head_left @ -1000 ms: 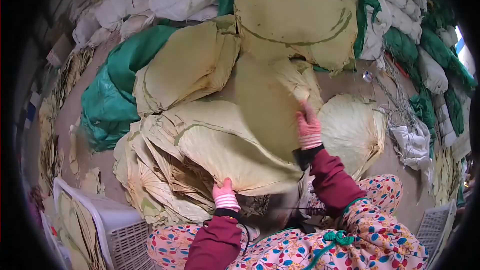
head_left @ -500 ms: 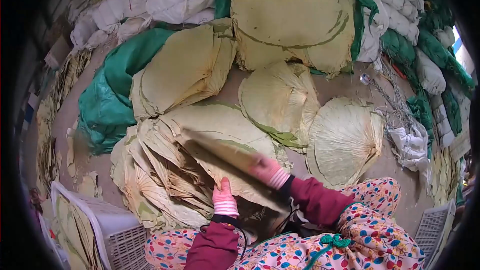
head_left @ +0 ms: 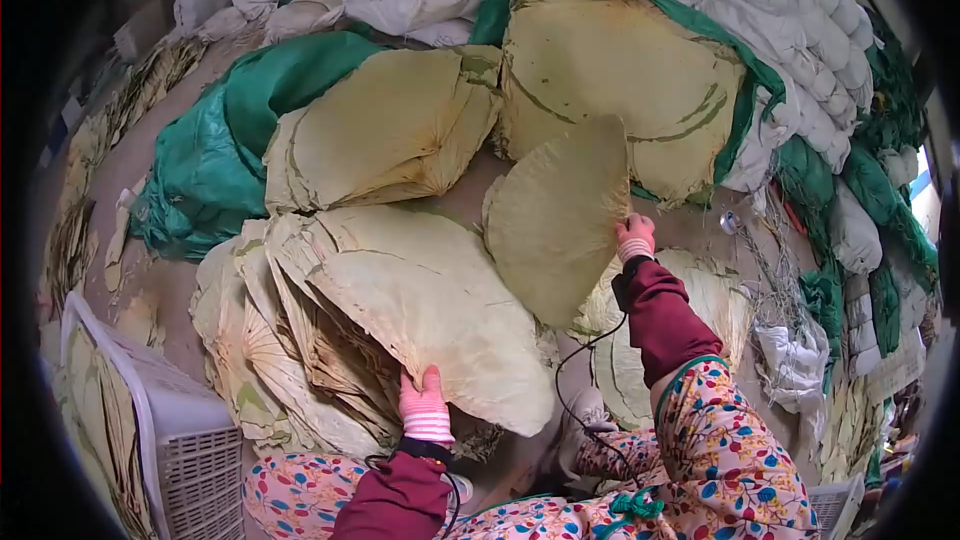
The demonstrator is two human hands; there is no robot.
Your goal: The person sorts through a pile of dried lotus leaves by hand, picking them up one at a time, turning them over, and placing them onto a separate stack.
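Left hand (head_left: 426,408): gripped the pale leaf (head_left: 440,325) by its near edge, over the leaf pile (head_left: 300,370).
Right hand (head_left: 635,238): pinched the darker leaf (head_left: 560,215) at its edge, raised in front of the large stack (head_left: 610,70).

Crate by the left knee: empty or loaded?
Loaded, at least partly: pale green-brown leaves show inside the rim of the crate. Cannot tell how full; its near wall hides the depth.
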